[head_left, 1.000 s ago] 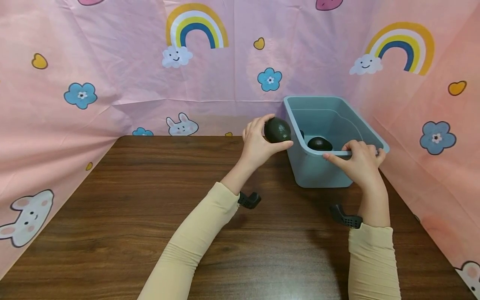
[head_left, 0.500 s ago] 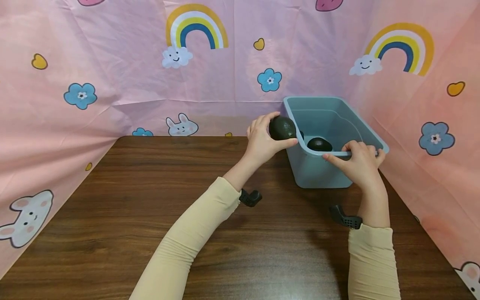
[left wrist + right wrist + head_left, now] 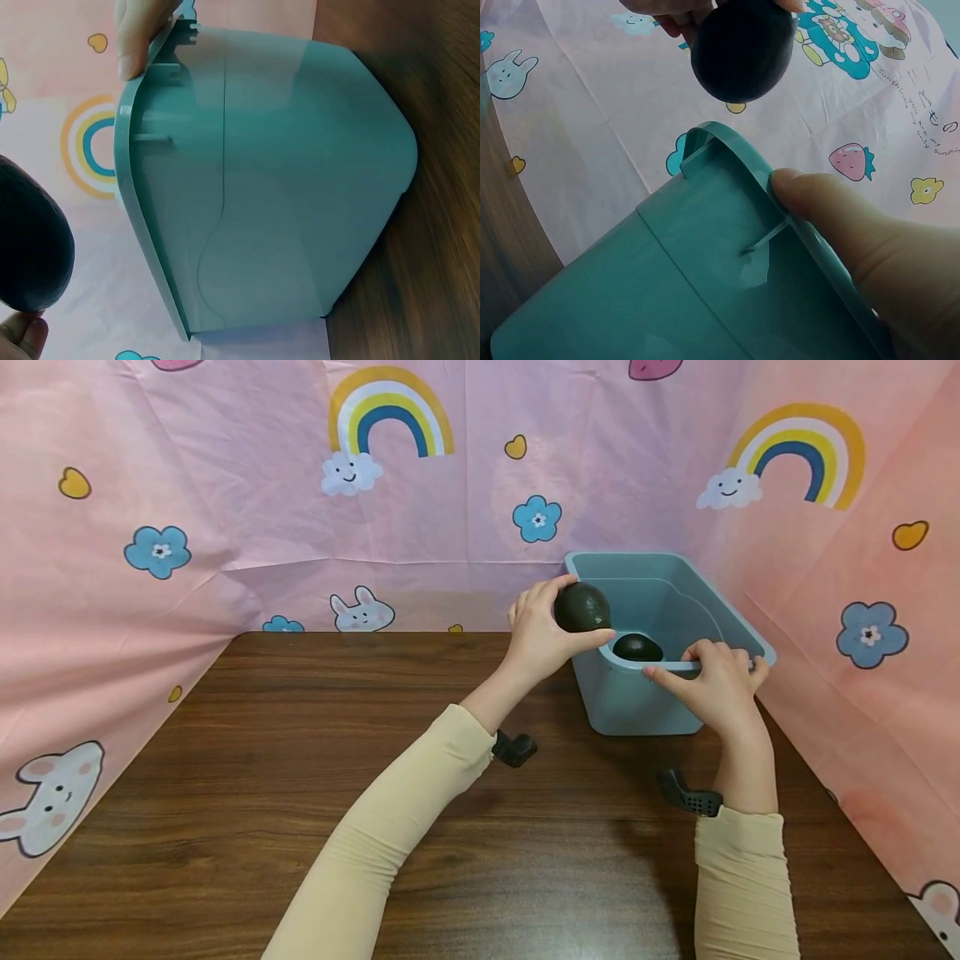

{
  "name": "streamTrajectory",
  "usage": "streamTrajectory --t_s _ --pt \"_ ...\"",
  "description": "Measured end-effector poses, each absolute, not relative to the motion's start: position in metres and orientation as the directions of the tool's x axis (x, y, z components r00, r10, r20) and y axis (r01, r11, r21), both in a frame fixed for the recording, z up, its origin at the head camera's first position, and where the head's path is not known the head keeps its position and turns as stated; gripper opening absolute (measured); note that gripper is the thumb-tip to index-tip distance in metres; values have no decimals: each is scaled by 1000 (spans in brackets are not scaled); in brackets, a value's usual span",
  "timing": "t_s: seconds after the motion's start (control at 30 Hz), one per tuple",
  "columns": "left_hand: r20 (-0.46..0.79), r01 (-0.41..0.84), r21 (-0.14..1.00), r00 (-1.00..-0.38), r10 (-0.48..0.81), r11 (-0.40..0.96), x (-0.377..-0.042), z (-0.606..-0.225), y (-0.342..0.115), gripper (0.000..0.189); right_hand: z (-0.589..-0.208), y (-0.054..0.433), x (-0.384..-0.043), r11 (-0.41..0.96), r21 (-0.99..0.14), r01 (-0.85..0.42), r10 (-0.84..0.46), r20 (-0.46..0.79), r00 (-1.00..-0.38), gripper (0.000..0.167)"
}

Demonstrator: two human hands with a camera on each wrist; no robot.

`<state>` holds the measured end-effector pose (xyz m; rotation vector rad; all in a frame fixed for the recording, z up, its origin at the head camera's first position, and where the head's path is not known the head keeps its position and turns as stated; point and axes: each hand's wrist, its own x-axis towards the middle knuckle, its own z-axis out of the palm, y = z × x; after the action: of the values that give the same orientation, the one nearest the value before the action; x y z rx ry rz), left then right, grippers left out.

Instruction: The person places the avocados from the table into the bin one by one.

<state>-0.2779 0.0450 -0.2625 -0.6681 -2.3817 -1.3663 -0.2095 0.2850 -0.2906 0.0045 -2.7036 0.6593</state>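
Observation:
Between the thumb and fingers of my left hand (image 3: 542,631) is a dark green avocado (image 3: 582,607). It hovers over the left rim of a blue-green plastic bin (image 3: 637,702); the right wrist view shows a gap between this avocado (image 3: 742,52) and the rim. Inside the bin lies another dark avocado (image 3: 637,647), near the front wall. My right hand (image 3: 722,689) grips the bin's front rim, thumb outside and fingers over the inner side. In the left wrist view, the held avocado (image 3: 30,240) is at the left edge, beside the bin's outer wall (image 3: 262,165).
The bin stands on a brown wooden table (image 3: 300,793), at its back right. Pink printed cloth (image 3: 247,468) hangs behind the table and along both sides. Each wrist wears a black camera mount (image 3: 516,748).
My left hand has carried the avocado rightward and slightly up, from beside the bin to over its left rim. My right hand keeps its hold on the front rim.

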Motion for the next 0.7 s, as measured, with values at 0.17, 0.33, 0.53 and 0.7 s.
streamTrajectory --t_s 0.17,0.33,0.53,0.7 --pt "467 528 719 -849 248 452 -277 -260 53 82 -290 284 -209 891 -445 -87 82 347 -934 65" --pt "464 530 713 -848 258 459 -278 -260 60 81 -290 283 -209 895 -437 -84 82 346 -935 66" --pt "453 521 698 -852 261 491 -279 -259 68 83 -291 283 -209 896 -436 -83 79 341 -937 66" --pt "446 514 702 -857 258 493 -280 -260 74 83 -290 283 -209 897 -435 -79 80 335 -939 66"
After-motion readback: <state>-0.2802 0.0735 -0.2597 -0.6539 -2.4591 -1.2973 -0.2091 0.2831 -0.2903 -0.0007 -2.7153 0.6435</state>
